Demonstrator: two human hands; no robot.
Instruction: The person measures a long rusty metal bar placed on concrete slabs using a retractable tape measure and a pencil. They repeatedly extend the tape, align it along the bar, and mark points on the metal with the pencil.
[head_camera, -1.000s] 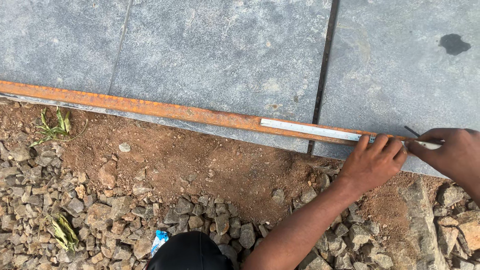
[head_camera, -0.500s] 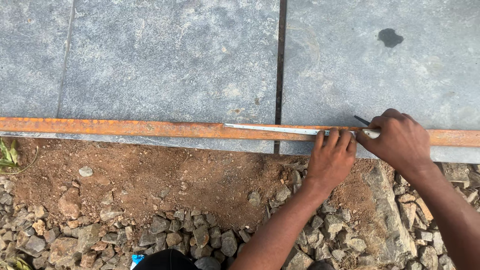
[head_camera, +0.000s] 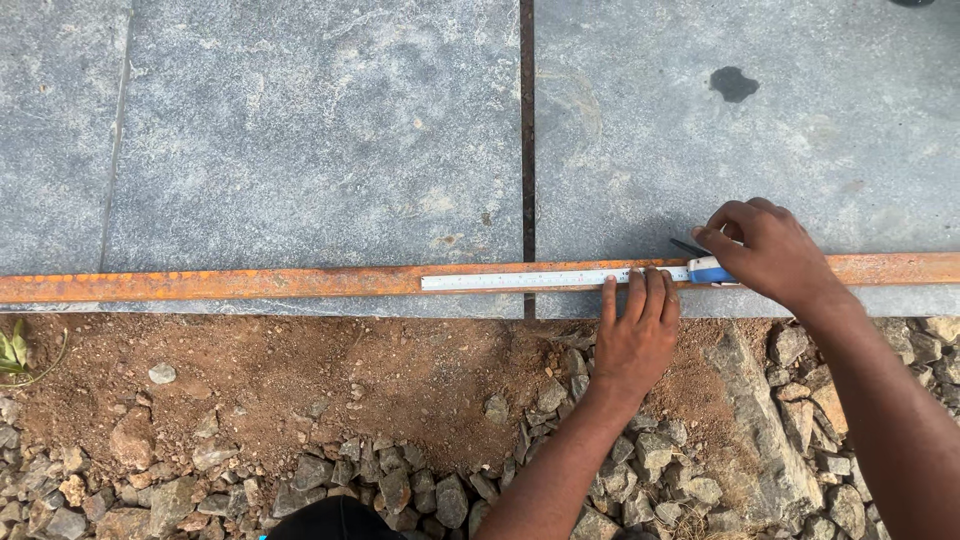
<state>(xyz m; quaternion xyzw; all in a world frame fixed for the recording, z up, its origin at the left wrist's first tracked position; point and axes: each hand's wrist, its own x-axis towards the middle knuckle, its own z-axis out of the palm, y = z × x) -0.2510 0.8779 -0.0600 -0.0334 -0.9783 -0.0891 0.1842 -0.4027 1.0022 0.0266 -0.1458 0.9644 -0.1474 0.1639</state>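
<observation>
Two hands work along the rusty metal bar (head_camera: 250, 283) lying across the grey stone slabs (head_camera: 320, 140): my left hand (head_camera: 636, 335) presses flat, fingers extended, on the steel ruler (head_camera: 540, 280) atop that bar, while my right hand (head_camera: 770, 250) pinches a blue-tipped marker (head_camera: 708, 270) at the ruler's right end.

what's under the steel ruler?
The ruler lies flat on a rusty bar, which rests on the grey slabs and crosses their joint. The left hand presses its right part; the right hand covers its end.
</observation>
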